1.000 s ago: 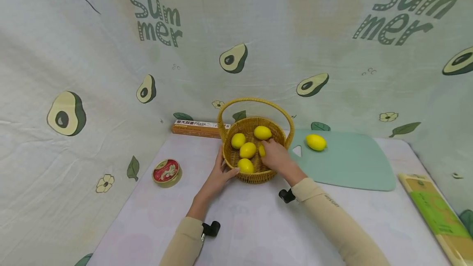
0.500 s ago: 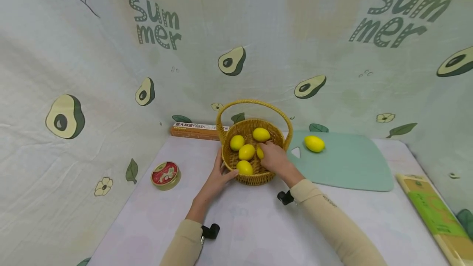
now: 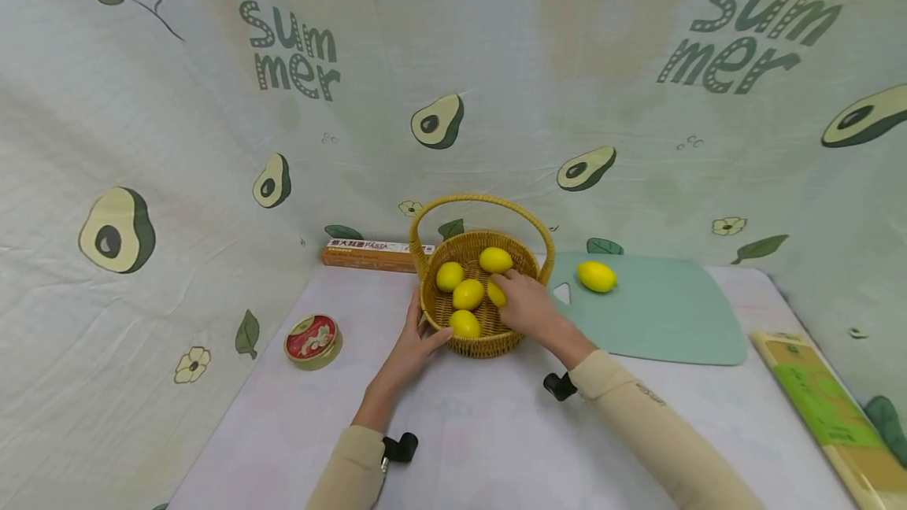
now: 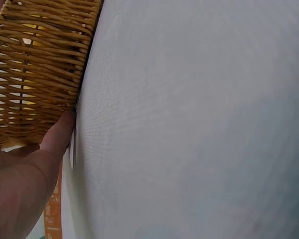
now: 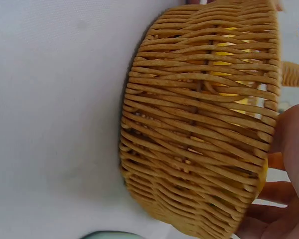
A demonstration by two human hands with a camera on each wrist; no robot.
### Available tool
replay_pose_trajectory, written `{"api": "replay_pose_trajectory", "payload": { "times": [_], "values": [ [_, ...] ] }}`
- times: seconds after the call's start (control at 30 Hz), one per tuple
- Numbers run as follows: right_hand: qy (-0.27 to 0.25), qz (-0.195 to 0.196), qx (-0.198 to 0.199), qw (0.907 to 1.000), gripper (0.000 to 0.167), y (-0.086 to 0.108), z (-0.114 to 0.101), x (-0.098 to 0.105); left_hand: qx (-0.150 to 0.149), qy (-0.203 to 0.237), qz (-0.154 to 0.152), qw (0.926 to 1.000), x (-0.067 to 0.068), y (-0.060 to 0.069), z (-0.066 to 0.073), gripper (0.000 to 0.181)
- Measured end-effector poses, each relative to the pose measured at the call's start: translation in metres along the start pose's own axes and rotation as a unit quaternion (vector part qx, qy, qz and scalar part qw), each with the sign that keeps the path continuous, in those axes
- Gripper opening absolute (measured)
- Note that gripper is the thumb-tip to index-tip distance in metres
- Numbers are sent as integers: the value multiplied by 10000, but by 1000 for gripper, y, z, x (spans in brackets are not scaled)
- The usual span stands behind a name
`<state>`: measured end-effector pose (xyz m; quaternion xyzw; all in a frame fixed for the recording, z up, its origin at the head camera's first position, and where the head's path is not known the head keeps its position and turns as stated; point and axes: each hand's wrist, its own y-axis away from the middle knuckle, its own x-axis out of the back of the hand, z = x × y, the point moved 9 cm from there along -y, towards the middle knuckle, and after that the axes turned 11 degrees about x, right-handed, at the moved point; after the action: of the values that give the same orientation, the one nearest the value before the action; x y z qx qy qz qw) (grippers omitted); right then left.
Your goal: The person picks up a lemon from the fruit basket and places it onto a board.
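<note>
A wicker basket (image 3: 485, 348) with a tall handle stands on the table, several yellow lemons (image 3: 468, 294) inside. My left hand (image 3: 413, 345) holds the basket's left side, thumb at the front rim; in the left wrist view that hand (image 4: 25, 179) lies against the woven wall (image 4: 40, 74). Reaching over the right rim, my right hand (image 3: 527, 307) has its fingers around a lemon (image 3: 495, 293) in the basket, partly hidden by the hand. The right wrist view has the right hand (image 5: 289, 184) behind the basket wall (image 5: 199, 114), with yellow beside the fingers.
One lemon (image 3: 597, 277) lies on a pale green cutting board (image 3: 666, 313) right of the basket. A round red-topped tin (image 3: 313, 341) stands at the left, a pasta box (image 3: 368, 256) lies behind, and a green and tan package (image 3: 825, 408) is at the far right.
The head view has shifted slightly. Both hands keep their places at the basket, and the lemons lie as before.
</note>
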<state>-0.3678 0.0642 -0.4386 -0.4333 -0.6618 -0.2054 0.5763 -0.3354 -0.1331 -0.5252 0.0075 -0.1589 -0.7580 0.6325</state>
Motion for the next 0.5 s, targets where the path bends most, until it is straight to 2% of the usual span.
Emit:
{"api": "replay_pose_trajectory", "payload": {
  "times": [0.13,0.5],
  "values": [
    [-55,-3,100,9999,54,7,-5,15,-162,-44,70,9998,0,0,0,103],
    [-219,-73,422,9988,54,30,-9,45,-291,-97,92,9995,0,0,0,104]
  ]
}}
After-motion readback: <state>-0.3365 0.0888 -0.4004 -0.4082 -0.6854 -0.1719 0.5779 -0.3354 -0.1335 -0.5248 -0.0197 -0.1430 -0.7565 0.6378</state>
